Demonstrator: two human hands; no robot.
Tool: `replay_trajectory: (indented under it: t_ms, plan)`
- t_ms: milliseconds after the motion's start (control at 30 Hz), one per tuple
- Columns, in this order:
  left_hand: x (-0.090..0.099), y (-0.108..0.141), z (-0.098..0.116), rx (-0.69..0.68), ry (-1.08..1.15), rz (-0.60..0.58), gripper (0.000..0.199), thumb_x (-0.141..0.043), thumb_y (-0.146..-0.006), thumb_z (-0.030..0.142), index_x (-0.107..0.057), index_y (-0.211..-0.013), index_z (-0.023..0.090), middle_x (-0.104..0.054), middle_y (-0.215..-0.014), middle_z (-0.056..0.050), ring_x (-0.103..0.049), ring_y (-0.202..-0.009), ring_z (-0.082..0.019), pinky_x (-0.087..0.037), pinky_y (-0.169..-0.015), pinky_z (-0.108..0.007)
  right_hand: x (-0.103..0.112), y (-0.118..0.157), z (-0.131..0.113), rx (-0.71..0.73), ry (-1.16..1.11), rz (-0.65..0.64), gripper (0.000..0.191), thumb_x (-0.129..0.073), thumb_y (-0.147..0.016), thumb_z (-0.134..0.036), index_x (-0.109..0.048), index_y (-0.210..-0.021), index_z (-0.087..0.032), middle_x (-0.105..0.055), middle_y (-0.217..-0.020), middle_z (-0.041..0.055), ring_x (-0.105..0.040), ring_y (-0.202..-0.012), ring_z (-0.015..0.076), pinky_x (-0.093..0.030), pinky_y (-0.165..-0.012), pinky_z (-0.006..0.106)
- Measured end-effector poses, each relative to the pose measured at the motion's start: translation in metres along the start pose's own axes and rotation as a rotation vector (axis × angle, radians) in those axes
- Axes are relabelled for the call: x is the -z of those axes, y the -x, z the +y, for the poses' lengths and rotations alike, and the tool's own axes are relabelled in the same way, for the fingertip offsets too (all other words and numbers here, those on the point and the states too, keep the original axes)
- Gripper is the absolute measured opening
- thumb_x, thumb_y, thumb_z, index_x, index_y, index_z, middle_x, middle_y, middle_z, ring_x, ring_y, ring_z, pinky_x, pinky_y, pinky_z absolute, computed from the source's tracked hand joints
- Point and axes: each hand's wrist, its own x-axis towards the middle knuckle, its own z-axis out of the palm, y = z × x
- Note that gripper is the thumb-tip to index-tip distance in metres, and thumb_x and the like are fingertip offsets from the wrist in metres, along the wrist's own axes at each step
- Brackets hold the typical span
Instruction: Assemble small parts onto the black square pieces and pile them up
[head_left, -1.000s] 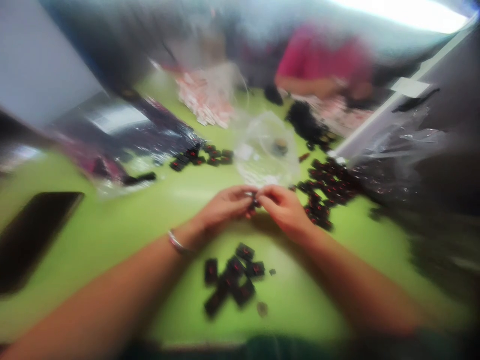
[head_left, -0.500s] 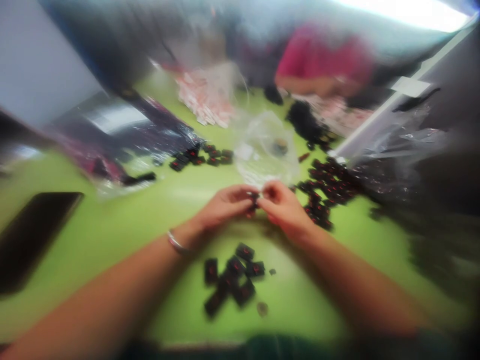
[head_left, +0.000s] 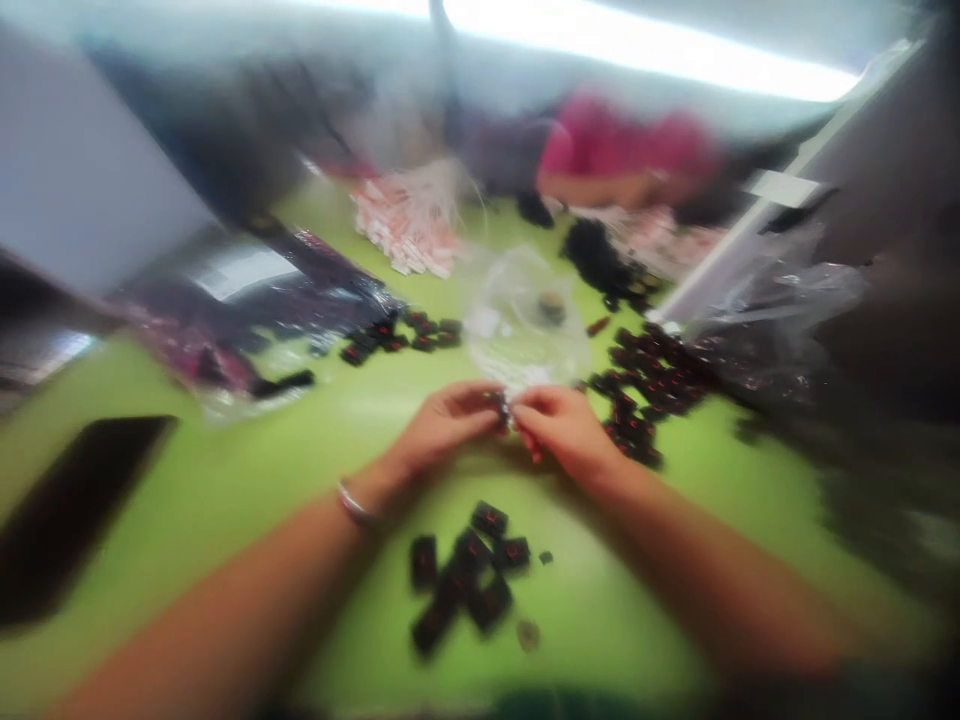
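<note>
Near the middle of the green table [head_left: 345, 440], my left hand [head_left: 452, 420] pinches a small dark part [head_left: 502, 408]. The fingertips of my right hand [head_left: 559, 425] are closed at the right side of that part; blur hides whether they hold a separate piece. Just beyond both hands lies a clear plastic bag [head_left: 517, 330] with small pale pieces in it. Several black blocks with red marks [head_left: 461, 565] form a loose group between my forearms. More such blocks [head_left: 652, 375] are piled to the right of my right hand.
Further black blocks [head_left: 405, 330] lie back left beside plastic packaging [head_left: 300, 285]. A dark flat object [head_left: 82, 510] is at the left. Pale pink-white pieces [head_left: 409, 225] and black parts [head_left: 596, 255] lie farther back. A person in a pink top [head_left: 622, 150] is across the table.
The view has tilted up slightly, so the scene sits lower. My hands remain together at the small dark part, and my right fingers have shifted a little around it.
</note>
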Motion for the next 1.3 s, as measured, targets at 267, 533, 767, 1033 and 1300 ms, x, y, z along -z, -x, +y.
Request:
replay_trajectory:
  t_ms: [267, 533, 767, 1033, 1300]
  plan:
    - [0.000, 0.000, -0.002, -0.029, -0.136, 0.019, 0.035, -0.080, -0.067, 0.023, -0.070, -0.098, 0.015, -0.073, -0.086, -0.006, -0.067, -0.077, -0.017, -0.052, -0.077, -0.032, -0.002, 0.001, 0.001, -0.018, 0.127, 0.024, 0.011, -0.055, -0.074, -0.020, -0.052, -0.063, -0.018, -0.052, -0.042, -0.0058, -0.048, -0.034, 0.0070, -0.037, -0.034, 0.017]
    - [0.001, -0.001, -0.008, -0.011, -0.156, 0.077, 0.034, -0.082, -0.062, 0.024, -0.071, -0.093, 0.015, -0.073, -0.087, -0.007, -0.067, -0.077, -0.019, -0.054, -0.076, -0.033, -0.003, -0.005, 0.027, 0.224, 0.462, 0.089, 0.012, -0.053, -0.075, -0.020, -0.048, -0.065, -0.020, -0.058, -0.053, -0.0024, -0.051, -0.043, 0.0098, -0.039, -0.044, 0.021]
    - [0.002, -0.002, -0.007, -0.002, -0.041, 0.046, 0.035, -0.081, -0.064, 0.022, -0.069, -0.096, 0.014, -0.073, -0.085, -0.006, -0.067, -0.071, -0.016, -0.054, -0.070, -0.029, -0.005, -0.004, 0.018, 0.088, 0.212, 0.020, 0.012, -0.052, -0.080, -0.026, -0.048, -0.070, -0.020, -0.056, -0.049, -0.0048, -0.049, -0.037, 0.0086, -0.037, -0.037, 0.019]
    - [0.003, -0.002, -0.005, -0.006, -0.026, -0.020, 0.033, -0.078, -0.070, 0.021, -0.067, -0.100, 0.014, -0.072, -0.081, -0.005, -0.066, -0.074, -0.014, -0.052, -0.073, -0.027, -0.004, -0.004, 0.013, -0.014, -0.118, -0.064, 0.020, -0.058, -0.080, -0.034, -0.049, -0.071, -0.018, -0.058, -0.049, -0.0056, -0.048, -0.033, 0.0057, -0.037, -0.031, 0.015]
    - [0.004, 0.000, -0.005, -0.039, -0.187, -0.009, 0.031, -0.080, -0.066, 0.022, -0.071, -0.095, 0.015, -0.073, -0.088, -0.007, -0.067, -0.080, -0.019, -0.053, -0.079, -0.032, -0.004, 0.000, 0.011, -0.012, 0.122, -0.057, 0.009, -0.050, -0.077, -0.022, -0.046, -0.069, -0.020, -0.055, -0.046, -0.0070, -0.048, -0.032, 0.0073, -0.035, -0.033, 0.016]
